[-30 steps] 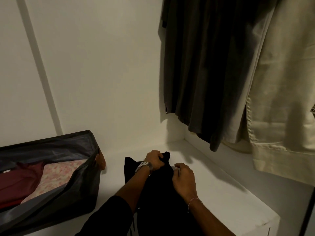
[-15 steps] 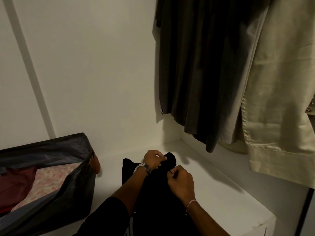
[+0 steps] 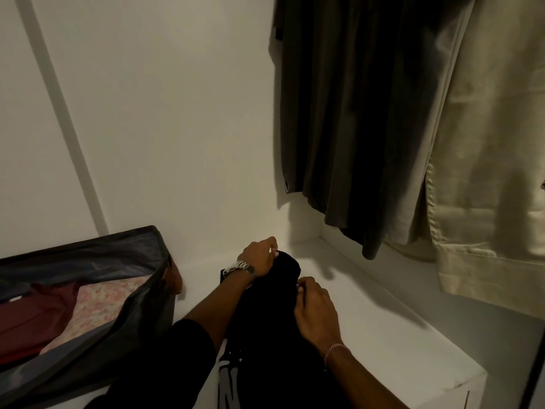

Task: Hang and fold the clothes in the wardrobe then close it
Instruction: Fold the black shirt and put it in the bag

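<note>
— White wardrobe walls (image 3: 165, 119) stand behind a white shelf (image 3: 368, 314). Where is the black garment (image 3: 265, 308)?
— It lies on the shelf, in the middle. The left hand (image 3: 259, 256) pinches its far edge, and the right hand (image 3: 314, 309) grips the cloth just beside.
— And around?
— A dark storage box (image 3: 88, 290) sits at left; a dark shirt (image 3: 354, 113) and a beige garment (image 3: 489, 160) hang at right

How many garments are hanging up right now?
2: a dark garment hangs near the back wall, a beige garment beside it on the right. More may hang out of view.
</note>
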